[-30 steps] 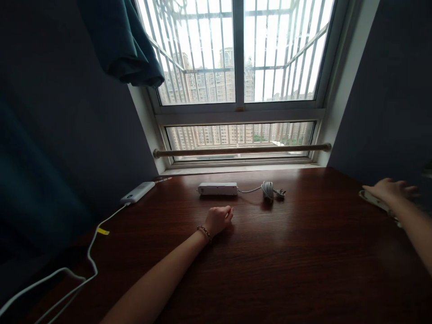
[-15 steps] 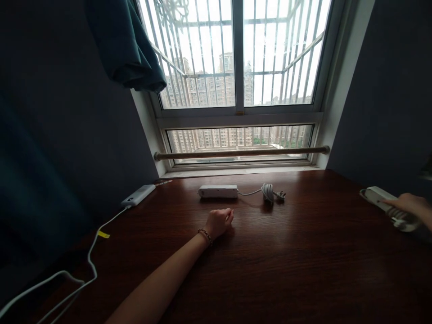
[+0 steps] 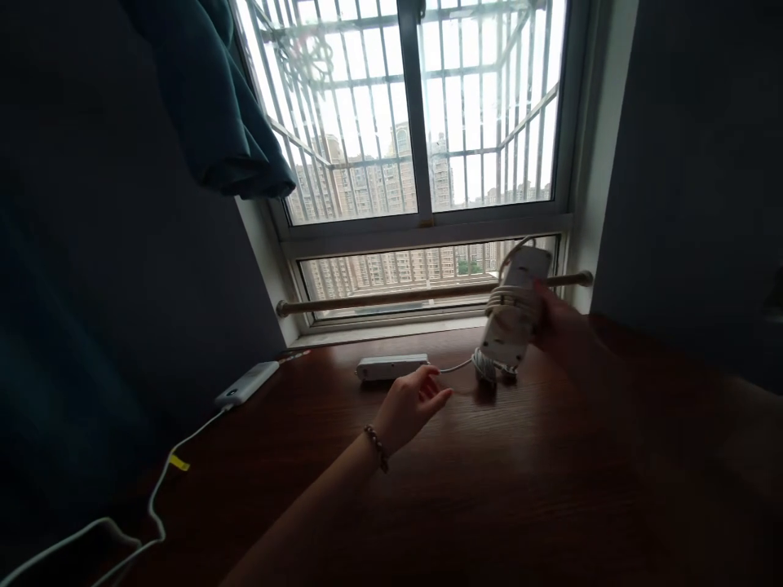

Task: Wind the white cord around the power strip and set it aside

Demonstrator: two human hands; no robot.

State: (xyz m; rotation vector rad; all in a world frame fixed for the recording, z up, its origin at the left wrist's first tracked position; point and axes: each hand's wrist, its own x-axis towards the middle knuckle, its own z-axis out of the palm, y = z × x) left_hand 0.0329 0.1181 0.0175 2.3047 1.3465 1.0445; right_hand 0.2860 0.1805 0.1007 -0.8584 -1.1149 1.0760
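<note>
My right hand (image 3: pixel 550 314) grips a white power strip (image 3: pixel 510 326) with its cord wound around the middle. It is raised and tilted in front of the window, blurred by motion. My left hand (image 3: pixel 409 403), with a beaded bracelet (image 3: pixel 376 448) at the wrist, is over the table with thumb and fingers apart, holding nothing. Just beyond it lies a second white power strip (image 3: pixel 391 368) on the table. That strip's cord runs right to a coiled bundle (image 3: pixel 483 367), partly hidden below the raised strip.
The brown wooden table (image 3: pixel 440 505) reaches to the window sill. At the left lies a white power bank (image 3: pixel 248 384) with a white cable (image 3: pixel 156 497) bearing a yellow tag. A horizontal rail (image 3: pixel 379 300) crosses the window; a blue curtain (image 3: pixel 226 122) hangs left.
My right hand has brought the wound power strip from the far right up to the centre right. The left hand has gone from a loose fist to parted fingers. The view has shifted slightly.
</note>
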